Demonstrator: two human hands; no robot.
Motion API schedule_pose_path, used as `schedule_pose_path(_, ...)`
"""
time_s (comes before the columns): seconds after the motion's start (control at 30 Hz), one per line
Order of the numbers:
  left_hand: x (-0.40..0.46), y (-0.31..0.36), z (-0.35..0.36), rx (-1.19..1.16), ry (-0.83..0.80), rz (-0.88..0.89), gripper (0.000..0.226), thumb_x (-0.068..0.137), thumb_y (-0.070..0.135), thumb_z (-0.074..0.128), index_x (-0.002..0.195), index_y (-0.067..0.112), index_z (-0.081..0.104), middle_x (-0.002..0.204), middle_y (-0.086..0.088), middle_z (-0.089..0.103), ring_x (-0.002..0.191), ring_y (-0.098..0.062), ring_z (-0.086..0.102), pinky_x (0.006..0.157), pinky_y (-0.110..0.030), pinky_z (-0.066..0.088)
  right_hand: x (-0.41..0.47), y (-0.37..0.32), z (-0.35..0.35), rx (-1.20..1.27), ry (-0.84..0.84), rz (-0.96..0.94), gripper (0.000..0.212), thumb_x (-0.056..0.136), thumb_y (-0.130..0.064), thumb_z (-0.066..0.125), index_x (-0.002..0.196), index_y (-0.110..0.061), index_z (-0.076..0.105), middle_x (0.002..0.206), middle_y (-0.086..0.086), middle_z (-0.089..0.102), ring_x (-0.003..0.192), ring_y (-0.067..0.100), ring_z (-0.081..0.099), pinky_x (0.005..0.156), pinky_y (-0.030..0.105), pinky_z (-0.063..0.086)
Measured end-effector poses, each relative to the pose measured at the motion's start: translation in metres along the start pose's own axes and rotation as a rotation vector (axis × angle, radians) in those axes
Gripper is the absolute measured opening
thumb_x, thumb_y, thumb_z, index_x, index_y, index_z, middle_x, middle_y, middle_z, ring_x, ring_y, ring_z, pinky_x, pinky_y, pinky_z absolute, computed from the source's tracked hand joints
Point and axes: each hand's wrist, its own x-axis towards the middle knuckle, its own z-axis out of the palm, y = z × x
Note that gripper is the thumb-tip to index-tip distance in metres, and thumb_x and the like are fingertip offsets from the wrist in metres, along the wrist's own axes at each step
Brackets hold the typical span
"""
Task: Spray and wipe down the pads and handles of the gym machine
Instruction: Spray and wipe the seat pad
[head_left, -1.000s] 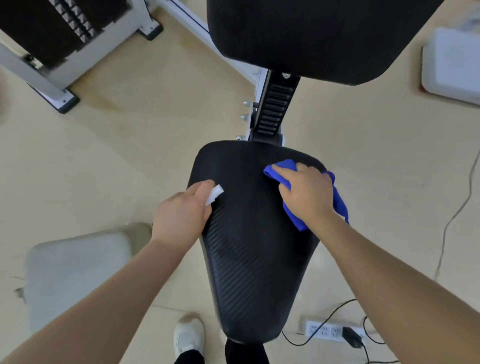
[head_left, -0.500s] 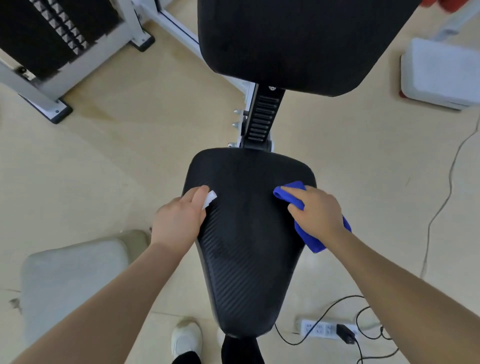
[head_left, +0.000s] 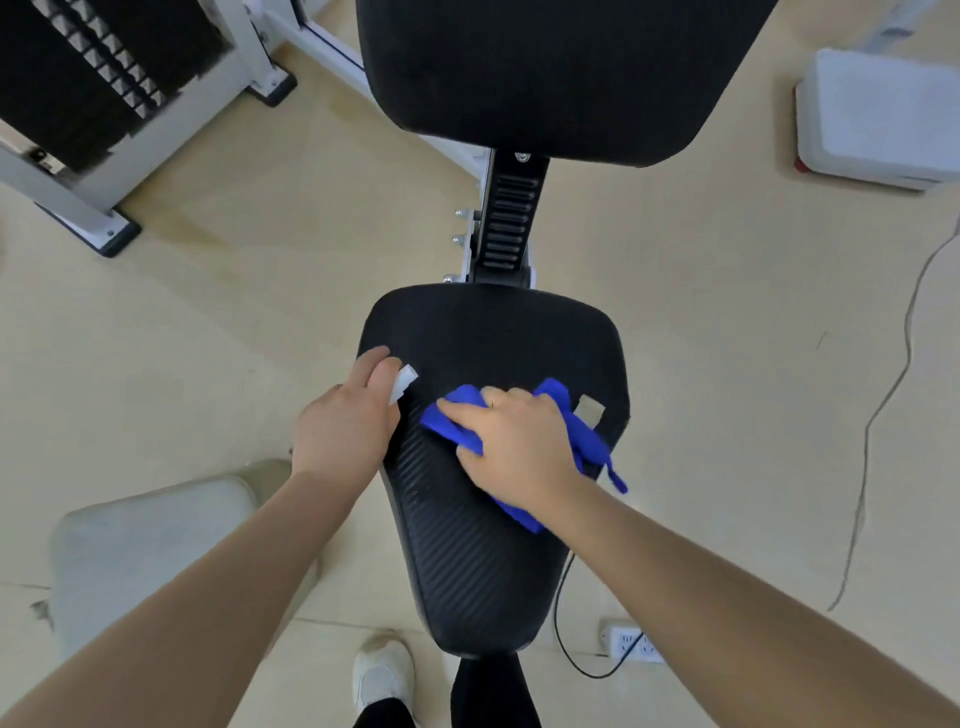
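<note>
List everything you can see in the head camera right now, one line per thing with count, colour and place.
seat pad: 1, black, centre, ribbed at the near end
back pad: 1, black, top centre
adjustment post: 1, black, slotted, between the two pads
cloth: 1, blue, on the seat pad under the right hand
white piece: 1, white, at the left hand's fingers; cannot tell what it is
weight stack frame: 1, black and white, top left
grey pad: 1, pale grey, lower left
white box: 1, white, top right
power strip: 1, white, floor beside the seat
cable: 1, thin, floor at right
shoe: 1, white, bottom centre
left hand: at the seat pad's left edge
right hand: pressing the cloth
</note>
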Motion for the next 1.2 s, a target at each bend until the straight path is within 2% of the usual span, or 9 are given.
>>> schedule_pose_path(0.1, 0.001, -0.001, 0.000, -0.030, -0.079, -0.151, 0.033, 0.090, 0.016, 0.051, 0.123, 0.017, 0.050, 0.153, 0.000, 0.026, 0.057, -0.027, 0.042, 0.052, -0.029, 0.029, 0.021, 0.019, -0.006, -0.111, -0.004, -0.006, 0.047, 0.091, -0.037, 0.044, 0.137, -0.042, 0.039, 0.117, 0.002, 0.053, 0.106, 0.029, 0.049, 0.084, 0.039, 0.037)
schedule_pose_path(0.23, 0.002, -0.006, 0.003, -0.128, -0.067, -0.130, 0.023, 0.087, 0.012, 0.055, 0.109, 0.013, 0.058, 0.140, -0.005, 0.047, 0.060, -0.037, 0.058, 0.052, -0.030, 0.035, 0.085, 0.068, -0.009, -0.112, 0.184, 0.498, 0.037, 0.093, -0.028, 0.042, 0.129, -0.034, 0.050, 0.105, 0.006, 0.056, 0.094, 0.029, 0.050, 0.080, 0.040, 0.037)
schedule_pose_path(0.3, 0.002, -0.008, 0.005, -0.158, -0.056, -0.102, 0.021, 0.083, 0.010, 0.059, 0.104, 0.010, 0.061, 0.134, -0.008, 0.054, 0.060, -0.039, 0.061, 0.052, -0.030, 0.037, 0.094, 0.059, -0.003, -0.119, 0.218, 0.528, 0.035, 0.094, -0.026, 0.042, 0.127, -0.031, 0.053, 0.100, 0.006, 0.055, 0.089, 0.027, 0.048, 0.078, 0.039, 0.035)
schedule_pose_path(0.43, -0.001, -0.005, 0.003, -0.221, -0.076, -0.171, 0.027, 0.089, 0.018, 0.053, 0.116, 0.014, 0.056, 0.142, -0.001, 0.045, 0.078, -0.036, 0.063, 0.060, -0.030, 0.038, 0.051, 0.011, 0.006, -0.037, 0.168, 0.211, 0.037, 0.091, -0.030, 0.045, 0.126, -0.034, 0.055, 0.107, 0.004, 0.059, 0.097, 0.028, 0.054, 0.078, 0.037, 0.034)
schedule_pose_path(0.63, -0.013, -0.021, -0.010, -0.538, -0.190, -0.218, 0.036, 0.091, 0.027, 0.054, 0.124, 0.014, 0.049, 0.137, -0.001, 0.039, 0.107, -0.023, 0.053, 0.081, -0.027, 0.038, -0.027, -0.025, 0.014, -0.002, 0.090, -0.269, 0.041, 0.069, -0.038, 0.039, 0.093, -0.038, 0.072, 0.064, -0.005, 0.056, 0.053, 0.019, 0.053, 0.052, 0.029, 0.041)
schedule_pose_path(0.77, -0.038, -0.026, -0.011, -0.538, -0.106, -0.221, 0.038, 0.090, 0.025, 0.055, 0.126, 0.015, 0.048, 0.121, -0.005, 0.049, 0.092, -0.017, 0.052, 0.076, -0.025, 0.037, 0.027, -0.019, 0.005, -0.079, 0.066, -0.013, 0.043, 0.090, -0.033, 0.045, 0.132, -0.041, 0.048, 0.108, 0.004, 0.057, 0.095, 0.028, 0.054, 0.079, 0.039, 0.039)
schedule_pose_path(0.87, -0.054, -0.032, -0.013, -0.570, -0.148, -0.195, 0.047, 0.093, 0.029, 0.050, 0.137, 0.034, 0.037, 0.110, 0.006, 0.046, 0.078, -0.011, 0.049, 0.070, -0.024, 0.035, 0.039, -0.023, 0.004, -0.057, 0.089, 0.133, 0.043, 0.094, -0.034, 0.043, 0.137, -0.039, 0.042, 0.115, 0.001, 0.054, 0.102, 0.024, 0.050, 0.084, 0.038, 0.036)
schedule_pose_path(1.07, -0.089, -0.027, -0.026, -0.571, -0.210, 0.023, 0.054, 0.095, 0.030, 0.045, 0.136, 0.047, 0.016, 0.104, 0.008, 0.041, 0.073, -0.016, 0.049, 0.069, -0.027, 0.038, -0.069, -0.037, 0.017, -0.058, 0.112, -0.237, 0.040, 0.072, -0.033, 0.043, 0.101, -0.035, 0.071, 0.066, -0.004, 0.058, 0.056, 0.019, 0.056, 0.052, 0.030, 0.037)
schedule_pose_path(1.2, -0.100, -0.024, -0.028, -0.550, -0.229, 0.130, 0.052, 0.088, 0.050, 0.029, 0.139, 0.039, 0.031, 0.103, 0.010, 0.044, 0.067, -0.014, 0.049, 0.066, -0.030, 0.044, -0.103, -0.029, 0.023, -0.135, 0.010, -0.495, 0.038, 0.068, -0.035, 0.051, 0.101, -0.039, 0.069, 0.069, -0.006, 0.059, 0.057, 0.014, 0.054, 0.054, 0.030, 0.044)
